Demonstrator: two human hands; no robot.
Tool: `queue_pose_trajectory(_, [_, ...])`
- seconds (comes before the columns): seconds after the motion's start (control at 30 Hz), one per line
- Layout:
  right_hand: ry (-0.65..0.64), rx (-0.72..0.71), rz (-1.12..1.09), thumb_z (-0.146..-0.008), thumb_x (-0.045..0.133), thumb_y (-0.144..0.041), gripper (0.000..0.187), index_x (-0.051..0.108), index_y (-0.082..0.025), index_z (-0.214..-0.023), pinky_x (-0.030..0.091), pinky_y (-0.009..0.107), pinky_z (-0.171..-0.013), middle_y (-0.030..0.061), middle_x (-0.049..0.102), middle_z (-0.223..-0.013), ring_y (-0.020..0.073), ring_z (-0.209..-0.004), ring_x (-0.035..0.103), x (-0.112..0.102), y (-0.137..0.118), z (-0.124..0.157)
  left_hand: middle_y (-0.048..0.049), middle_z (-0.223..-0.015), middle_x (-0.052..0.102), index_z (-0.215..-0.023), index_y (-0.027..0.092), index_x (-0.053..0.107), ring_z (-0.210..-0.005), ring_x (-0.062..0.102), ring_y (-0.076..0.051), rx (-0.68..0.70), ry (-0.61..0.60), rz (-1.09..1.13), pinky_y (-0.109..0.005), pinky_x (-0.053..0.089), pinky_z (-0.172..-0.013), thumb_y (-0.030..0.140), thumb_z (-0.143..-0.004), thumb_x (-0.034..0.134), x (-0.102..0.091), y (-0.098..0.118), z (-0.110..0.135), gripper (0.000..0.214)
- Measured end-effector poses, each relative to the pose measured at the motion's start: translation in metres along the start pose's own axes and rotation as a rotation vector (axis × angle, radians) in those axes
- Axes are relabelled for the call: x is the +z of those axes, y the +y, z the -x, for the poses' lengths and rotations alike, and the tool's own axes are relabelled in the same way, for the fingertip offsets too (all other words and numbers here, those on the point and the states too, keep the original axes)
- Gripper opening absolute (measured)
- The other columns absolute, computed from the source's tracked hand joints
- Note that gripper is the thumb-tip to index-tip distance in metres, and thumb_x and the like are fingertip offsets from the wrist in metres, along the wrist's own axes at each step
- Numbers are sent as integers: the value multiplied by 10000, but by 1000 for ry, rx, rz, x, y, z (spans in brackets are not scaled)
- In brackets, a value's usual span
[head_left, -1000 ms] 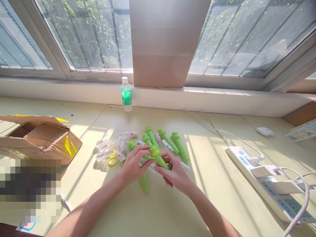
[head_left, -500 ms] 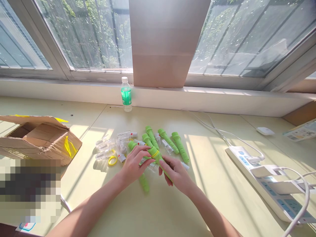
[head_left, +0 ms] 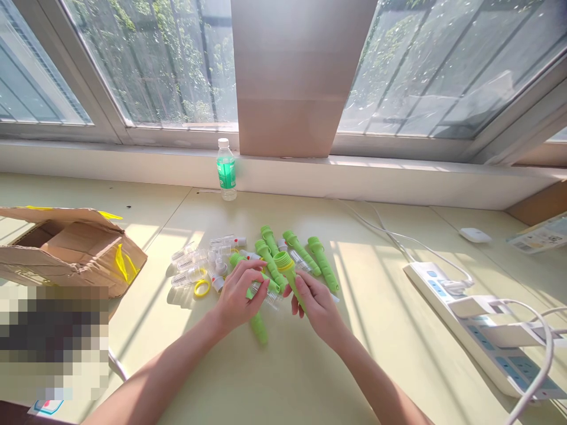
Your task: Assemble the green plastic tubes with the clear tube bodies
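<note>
Far left: open cardboard box [head_left: 110, 268] with yellow tape [head_left: 126, 264], on the pale surface [head_left: 248, 383]. Pixelated patch in front of it, unreadable. Next, a cluster of clear tubes [head_left: 189, 276] lying about, yellow ring [head_left: 202, 288] flat at the cluster's near edge. Green-label bottle [head_left: 227, 172] upright behind, close to the sill.

Left hand [head_left: 239, 295]: above the near side of the pile, fingers curled, thumb tip close to index. Can't tell if its grip has anything pinched. A loose green handle [head_left: 259, 329] pokes out below it, lying on the surface.

Just right of the left fingertips, apart from them: the held green handle [head_left: 289, 277]. It's in the right hand [head_left: 316, 300], grip closed around the lower body, thumb along the side. Threaded open mouth sticks out past the grip, up and to the left, with a yellow band [head_left: 284, 267] seated below the thread. Bottom end hidden by the fingers.

Behind and right of that grip: more green handles [head_left: 323, 264] on the surface. Far right: white power strip [head_left: 429, 283], plugs in, well apart from both hands.
</note>
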State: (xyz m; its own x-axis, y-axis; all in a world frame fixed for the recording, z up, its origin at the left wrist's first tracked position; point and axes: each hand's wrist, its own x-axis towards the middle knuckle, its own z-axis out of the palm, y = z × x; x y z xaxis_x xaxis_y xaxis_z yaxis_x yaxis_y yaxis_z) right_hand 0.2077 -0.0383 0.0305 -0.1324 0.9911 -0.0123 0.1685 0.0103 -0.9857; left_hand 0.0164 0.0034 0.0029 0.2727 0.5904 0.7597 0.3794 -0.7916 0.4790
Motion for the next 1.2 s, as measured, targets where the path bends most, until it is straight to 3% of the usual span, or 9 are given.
queue_pose_trajectory(0.1, [82,-3,-63,-977,364,-511,357,557,-226,-880,416,277,-439,52,644,-890,113,-510,524,0,0,-1,-71,-1060,628,-887,205,511,-916,642,-175,-12,-4,-4,-317,545,-738,127,-853,568,0,1,0,102])
queue_pose_trajectory(0.17, [124,-1,-101,-973,365,-518,353,556,-236,-882,405,283,-421,55,649,-902,114,-493,511,-1,-1,-1,-86,-1091,636,-984,204,531,-995,638,-197,-6,-21,-16,-340,549,-790,129,-856,561,0,2,-1,151])
queue_pose_trajectory(0.3, [169,16,-140,-962,389,-526,331,534,-246,-864,410,286,-420,45,649,-874,118,-486,504,-2,-3,-1,-138,-1286,581,-1319,209,433,-1212,550,-254,17,-41,-57,-439,510,-954,153,-857,572,0,3,-1,485])
queue_pose_trajectory(0.4, [185,23,-155,-961,387,-531,331,524,-246,-863,410,286,-423,41,648,-864,116,-482,499,-1,-4,-1,-159,-1407,490,-1443,212,307,-1315,465,-276,7,-58,-82,-471,463,-1028,170,-856,590,1,1,0,652])
queue_pose_trajectory(0.77, [194,48,-139,-954,356,-567,352,539,-267,-955,433,320,-449,52,647,-904,142,-502,513,-2,-7,0,-160,-1593,125,-1520,299,6,-1464,183,-330,-36,-173,-158,-547,349,-1104,296,-893,580,4,-4,3,850])
queue_pose_trajectory(0.87, [196,56,-118,-946,351,-585,372,543,-269,-970,447,332,-453,60,651,-915,151,-502,518,-2,-8,0,-184,-1570,162,-1514,264,49,-1458,203,-325,-57,-170,-140,-531,354,-1106,293,-887,589,4,-3,2,828])
queue_pose_trajectory(0.97, [191,55,-125,-944,354,-586,374,542,-266,-991,444,334,-450,66,650,-915,152,-503,515,-1,-8,-1,-202,-1483,305,-1469,207,181,-1411,307,-302,-98,-143,-114,-505,392,-1083,289,-883,590,2,-2,1,719])
queue_pose_trajectory(1.2, [174,51,-161,-953,365,-565,339,525,-267,-961,423,320,-450,55,644,-902,143,-504,508,-2,-8,0,-100,-1212,559,-1156,222,519,-1129,559,-224,-137,-218,-136,-408,505,-928,222,-911,530,2,-4,-2,246])
